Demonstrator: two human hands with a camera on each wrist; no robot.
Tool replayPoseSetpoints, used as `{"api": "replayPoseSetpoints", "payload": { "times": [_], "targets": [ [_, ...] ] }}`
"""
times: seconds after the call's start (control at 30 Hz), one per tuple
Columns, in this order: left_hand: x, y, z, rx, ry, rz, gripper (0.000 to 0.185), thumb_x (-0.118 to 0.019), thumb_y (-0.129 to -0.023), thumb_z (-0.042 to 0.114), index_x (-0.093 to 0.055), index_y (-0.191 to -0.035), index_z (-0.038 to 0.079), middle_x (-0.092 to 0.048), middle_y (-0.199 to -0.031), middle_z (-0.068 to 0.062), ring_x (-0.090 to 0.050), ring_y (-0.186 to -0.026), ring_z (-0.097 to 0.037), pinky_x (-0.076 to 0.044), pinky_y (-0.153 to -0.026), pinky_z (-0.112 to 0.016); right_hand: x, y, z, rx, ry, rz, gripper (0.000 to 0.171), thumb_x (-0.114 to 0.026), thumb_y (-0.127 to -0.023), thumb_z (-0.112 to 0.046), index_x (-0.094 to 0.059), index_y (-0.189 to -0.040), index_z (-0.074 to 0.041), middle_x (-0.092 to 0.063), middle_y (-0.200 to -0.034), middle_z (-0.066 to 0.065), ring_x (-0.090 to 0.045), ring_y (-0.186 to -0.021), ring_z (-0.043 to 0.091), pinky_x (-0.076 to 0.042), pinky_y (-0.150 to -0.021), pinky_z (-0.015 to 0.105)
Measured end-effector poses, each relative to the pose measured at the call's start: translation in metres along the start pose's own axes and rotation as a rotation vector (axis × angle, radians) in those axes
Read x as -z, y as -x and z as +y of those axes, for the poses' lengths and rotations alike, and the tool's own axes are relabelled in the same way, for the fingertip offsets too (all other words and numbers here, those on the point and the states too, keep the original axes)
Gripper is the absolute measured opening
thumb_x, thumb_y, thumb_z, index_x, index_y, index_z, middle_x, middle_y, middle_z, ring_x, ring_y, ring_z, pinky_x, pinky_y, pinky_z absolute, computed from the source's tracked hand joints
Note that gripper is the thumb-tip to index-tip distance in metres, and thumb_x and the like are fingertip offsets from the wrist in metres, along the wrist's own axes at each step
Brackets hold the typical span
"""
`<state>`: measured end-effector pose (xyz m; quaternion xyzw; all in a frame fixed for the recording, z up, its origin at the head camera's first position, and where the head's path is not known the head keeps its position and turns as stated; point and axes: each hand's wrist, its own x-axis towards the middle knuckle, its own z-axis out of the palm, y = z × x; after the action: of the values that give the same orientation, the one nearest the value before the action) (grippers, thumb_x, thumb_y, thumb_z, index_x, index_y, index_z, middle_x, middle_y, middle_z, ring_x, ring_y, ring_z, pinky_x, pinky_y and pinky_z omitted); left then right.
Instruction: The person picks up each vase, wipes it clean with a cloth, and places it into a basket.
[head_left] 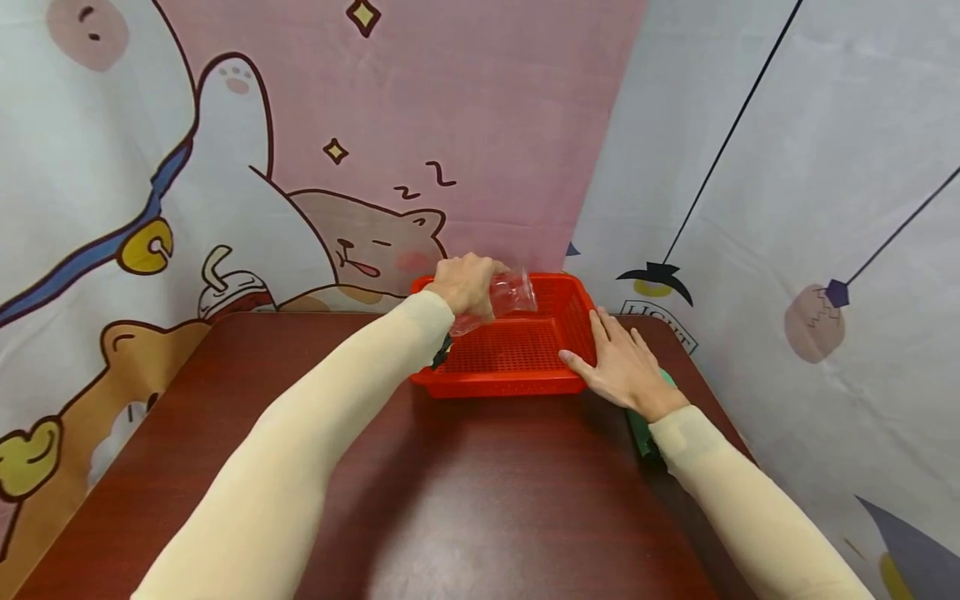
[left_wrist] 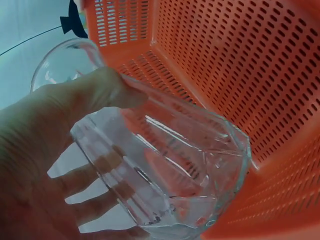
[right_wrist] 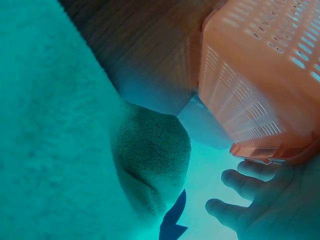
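Holding a clear glass tumbler (head_left: 510, 296) in my left hand (head_left: 467, 282), I have my thumb and fingers curled round its faceted body, and it lies tilted on its side above the left rear part of the red perforated basket (head_left: 517, 354). From my left wrist, the tumbler (left_wrist: 165, 165) fills the view: my thumb lies across its upper wall, my fingers (left_wrist: 87, 192) show through the glass from behind, and its thick base points toward the basket's slotted side wall (left_wrist: 240, 65). Whether the glass touches the basket floor I cannot tell.

My right hand (head_left: 624, 364) is flat, fingers straight and spread, resting against the basket's right side near its front corner; it grips nothing. From my right wrist, my fingertips (right_wrist: 235, 180) sit just under the basket's rim (right_wrist: 260, 150).

A green cloth (head_left: 642, 429) lies on the dark wooden counter (head_left: 480, 500) beneath my right wrist, just beside the basket. Cartoon-printed fabric (head_left: 300, 150) hangs behind the counter.
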<state>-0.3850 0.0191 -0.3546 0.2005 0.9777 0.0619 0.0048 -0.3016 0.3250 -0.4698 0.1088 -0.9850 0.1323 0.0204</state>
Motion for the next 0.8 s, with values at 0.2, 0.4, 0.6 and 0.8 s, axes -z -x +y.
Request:
{"api": "replayPoseSetpoints", "payload": {
  "times": [0.2,0.4,0.6,0.8],
  "targets": [
    [-0.008,-0.011,0.000,0.003,-0.032,-0.077,0.097,-0.108,-0.083,0.031,-0.062,-0.169,0.043,-0.084,-0.127,0.003,-0.076,-0.122,-0.023,-0.064,-0.095,-0.050,0.000,0.000,-0.001,0.008,0.002,0.002,0.119,-0.037,-0.110,-0.089,-0.012,-0.186,-0.003,-0.014,-0.196,0.025,-0.021,-0.180,0.051,-0.008,-0.145,0.076],
    [-0.033,-0.040,-0.009,-0.017,-0.050,-0.134,0.100,-0.108,-0.083,0.038,-0.060,-0.170,0.046,-0.085,-0.122,0.007,-0.076,-0.111,-0.021,-0.065,-0.088,-0.045,0.000,-0.001,-0.001,0.002,0.001,-0.008,0.119,-0.037,-0.109,-0.090,-0.010,-0.187,-0.004,-0.010,-0.197,0.022,-0.020,-0.181,0.050,-0.007,-0.146,0.076],
    [-0.025,-0.027,0.003,-0.019,-0.089,-0.164,0.097,-0.107,-0.085,0.034,-0.061,-0.169,0.044,-0.083,-0.127,0.007,-0.073,-0.114,-0.022,-0.063,-0.095,-0.045,0.000,-0.002,-0.001,0.000,0.014,-0.002,0.119,-0.037,-0.109,-0.090,-0.010,-0.187,-0.004,-0.011,-0.197,0.023,-0.020,-0.181,0.050,-0.008,-0.146,0.075],
    [-0.023,-0.013,0.012,-0.047,-0.122,-0.182,0.095,-0.106,-0.086,0.031,-0.061,-0.168,0.047,-0.081,-0.129,0.004,-0.073,-0.114,-0.021,-0.063,-0.097,-0.045,0.000,-0.003,0.000,-0.008,0.017,-0.008,0.118,-0.035,-0.110,-0.090,-0.009,-0.187,-0.004,-0.009,-0.197,0.022,-0.019,-0.181,0.049,-0.007,-0.146,0.075]
  ]
}}
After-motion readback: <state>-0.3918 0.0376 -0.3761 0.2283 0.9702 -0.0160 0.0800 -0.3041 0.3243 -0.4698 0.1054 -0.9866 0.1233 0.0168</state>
